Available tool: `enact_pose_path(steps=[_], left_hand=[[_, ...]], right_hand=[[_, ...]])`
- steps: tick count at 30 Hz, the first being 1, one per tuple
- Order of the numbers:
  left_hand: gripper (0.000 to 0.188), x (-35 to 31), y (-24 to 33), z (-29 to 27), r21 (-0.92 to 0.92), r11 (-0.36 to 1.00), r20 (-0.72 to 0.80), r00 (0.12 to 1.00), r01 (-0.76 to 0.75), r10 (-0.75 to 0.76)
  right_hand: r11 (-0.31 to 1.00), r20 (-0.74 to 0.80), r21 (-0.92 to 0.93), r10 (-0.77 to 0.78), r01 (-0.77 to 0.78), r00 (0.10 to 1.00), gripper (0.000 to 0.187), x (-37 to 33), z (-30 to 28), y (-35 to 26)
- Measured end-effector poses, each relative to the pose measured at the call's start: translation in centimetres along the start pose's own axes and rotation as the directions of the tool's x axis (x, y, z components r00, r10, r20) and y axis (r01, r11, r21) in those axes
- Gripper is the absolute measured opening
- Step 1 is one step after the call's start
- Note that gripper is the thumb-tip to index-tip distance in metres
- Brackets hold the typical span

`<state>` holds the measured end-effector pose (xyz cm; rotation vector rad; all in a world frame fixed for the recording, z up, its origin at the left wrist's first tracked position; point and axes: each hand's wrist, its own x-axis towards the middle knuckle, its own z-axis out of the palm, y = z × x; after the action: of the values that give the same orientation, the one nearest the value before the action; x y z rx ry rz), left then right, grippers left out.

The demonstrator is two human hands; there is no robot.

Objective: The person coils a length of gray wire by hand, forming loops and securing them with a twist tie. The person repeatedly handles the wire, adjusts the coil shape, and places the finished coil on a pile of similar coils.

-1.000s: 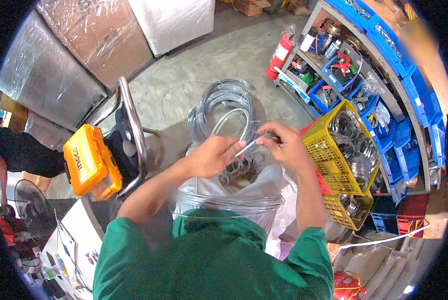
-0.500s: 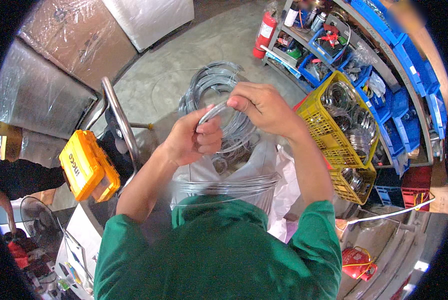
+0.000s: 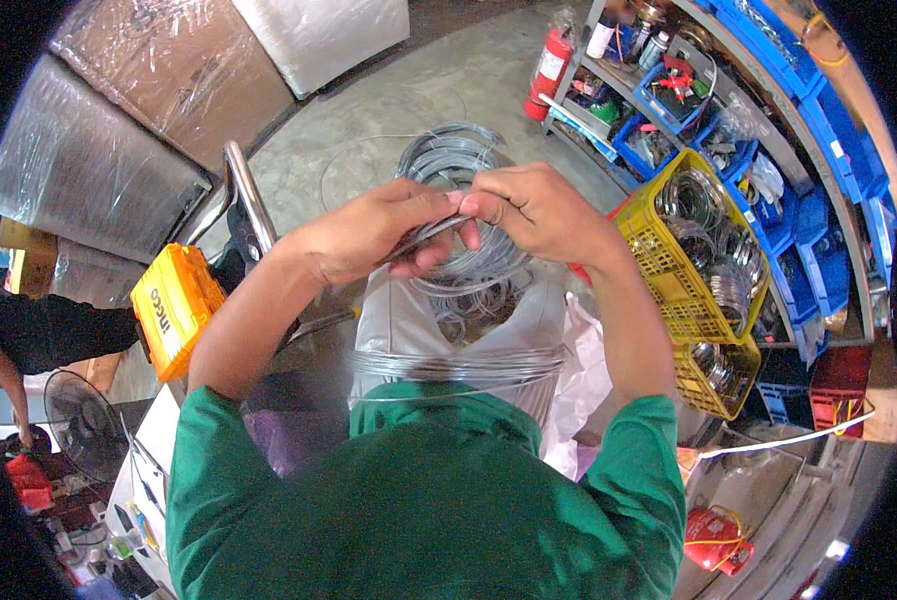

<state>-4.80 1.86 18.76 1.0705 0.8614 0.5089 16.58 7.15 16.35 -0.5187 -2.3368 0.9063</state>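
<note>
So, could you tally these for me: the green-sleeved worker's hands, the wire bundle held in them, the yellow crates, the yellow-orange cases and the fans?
Hands: 2, the left hand and the right hand
Held wire bundle: 1
Yellow crates: 2
Yellow-orange case: 1
Fan: 1
Total: 7

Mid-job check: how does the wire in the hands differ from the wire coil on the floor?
The held wire is between the left hand and right hand; the floor coil lies beyond them. The held wire shows as a short, nearly straight stretch; the floor coil shows wide, rounded loops, partly hidden. Both look grey.
</note>
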Motion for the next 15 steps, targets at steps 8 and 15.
enact_pose_path(steps=[8, 15], left_hand=[[0.039, -0.8, -2.7, 0.3, -0.149, 0.988, -0.128, 0.992, -0.034, 0.015], [0.041, -5.7, 0.7, -2.5, -0.544, 0.683, -0.164, 0.860, -0.488, 0.484]], right_hand=[[0.997, 0.055, -0.069, 0.034, -0.031, 0.998, 0.029, -2.1, -3.5, 1.3], [0.916, -0.400, 0.165, 0.401, -0.366, 0.824, 0.027, -6.3, 1.2, 6.6]])
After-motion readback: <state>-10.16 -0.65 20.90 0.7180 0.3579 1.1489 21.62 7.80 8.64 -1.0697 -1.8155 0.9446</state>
